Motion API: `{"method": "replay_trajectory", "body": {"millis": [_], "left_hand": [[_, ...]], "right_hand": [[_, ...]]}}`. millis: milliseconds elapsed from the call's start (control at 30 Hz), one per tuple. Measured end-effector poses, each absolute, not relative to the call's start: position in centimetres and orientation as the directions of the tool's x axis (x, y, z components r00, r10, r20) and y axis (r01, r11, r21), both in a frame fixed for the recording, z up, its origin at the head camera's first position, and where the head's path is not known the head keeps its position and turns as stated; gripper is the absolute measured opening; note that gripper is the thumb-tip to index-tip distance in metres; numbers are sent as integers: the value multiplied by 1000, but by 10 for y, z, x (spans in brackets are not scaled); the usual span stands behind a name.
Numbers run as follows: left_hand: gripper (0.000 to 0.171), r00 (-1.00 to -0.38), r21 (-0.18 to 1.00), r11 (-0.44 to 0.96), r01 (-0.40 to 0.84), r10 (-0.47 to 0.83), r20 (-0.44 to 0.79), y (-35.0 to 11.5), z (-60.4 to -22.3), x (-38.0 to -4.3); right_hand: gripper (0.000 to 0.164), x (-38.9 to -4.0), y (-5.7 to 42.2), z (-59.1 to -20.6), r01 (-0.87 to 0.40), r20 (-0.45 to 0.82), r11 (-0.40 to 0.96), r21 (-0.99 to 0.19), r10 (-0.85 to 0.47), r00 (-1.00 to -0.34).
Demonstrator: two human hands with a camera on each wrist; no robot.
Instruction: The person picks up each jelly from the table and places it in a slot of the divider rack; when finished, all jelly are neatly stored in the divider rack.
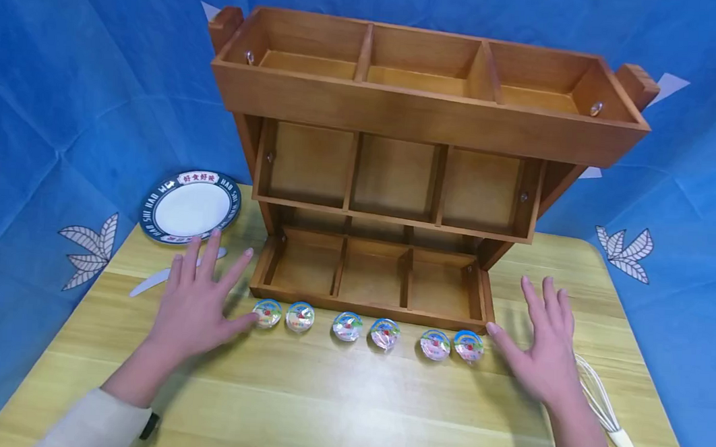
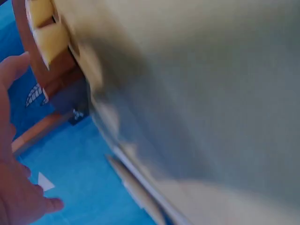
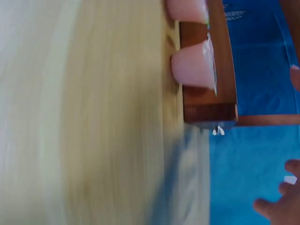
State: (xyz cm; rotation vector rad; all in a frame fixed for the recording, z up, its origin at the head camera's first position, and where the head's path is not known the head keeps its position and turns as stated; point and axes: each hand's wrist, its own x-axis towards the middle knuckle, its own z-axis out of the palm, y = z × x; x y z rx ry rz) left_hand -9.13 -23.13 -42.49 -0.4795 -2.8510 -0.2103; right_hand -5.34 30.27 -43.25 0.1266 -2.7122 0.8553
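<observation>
Several small jelly cups with printed film lids stand in a row along the front of a wooden three-tier rack (image 1: pixel 418 115), spaced in pairs: a left pair (image 1: pixel 300 317), a middle pair (image 1: pixel 348 326) and a right pair (image 1: pixel 434 345). My left hand (image 1: pixel 192 309) is spread above the table at the row's left end, its thumb close to the outermost cup. On the other side, my right hand (image 1: pixel 545 358) hovers with fingers extended, beside the rightmost cup (image 1: pixel 468 346). Neither hand holds anything. In the right wrist view, a pink cup (image 3: pixel 194 65) stands against the rack's base.
A white plate with a dark patterned rim (image 1: pixel 233 200) lies at the back left. Partly behind my left fingers is a pale knife (image 1: pixel 151 282). A whisk (image 1: pixel 623 440) lies beside my right wrist. Blue cloth (image 1: pixel 86 67) surrounds the wooden table (image 1: pixel 324 411).
</observation>
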Motion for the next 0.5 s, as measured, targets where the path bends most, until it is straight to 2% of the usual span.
{"method": "replay_trajectory", "body": {"millis": [167,333,433,500], "left_hand": [[101,-924,345,878,333,230,305,-220,-433,-82],[95,-970,646,730,222,97,224,-203,-438,-73],[92,-985,724,671,159,55,165,-196,-443,-69],[90,-990,743,656,131,41,138,-193,-446,-67]], "right_hand": [[83,-65,291,-437,-156,270,602,-783,103,-957],[71,-72,281,-436,-109,166,265,-958,207,-964],[65,-76,278,-438,-100,110,58,-993,216,-970],[61,-77,277,-441,-85,79,-19,-996,204,-976]]}}
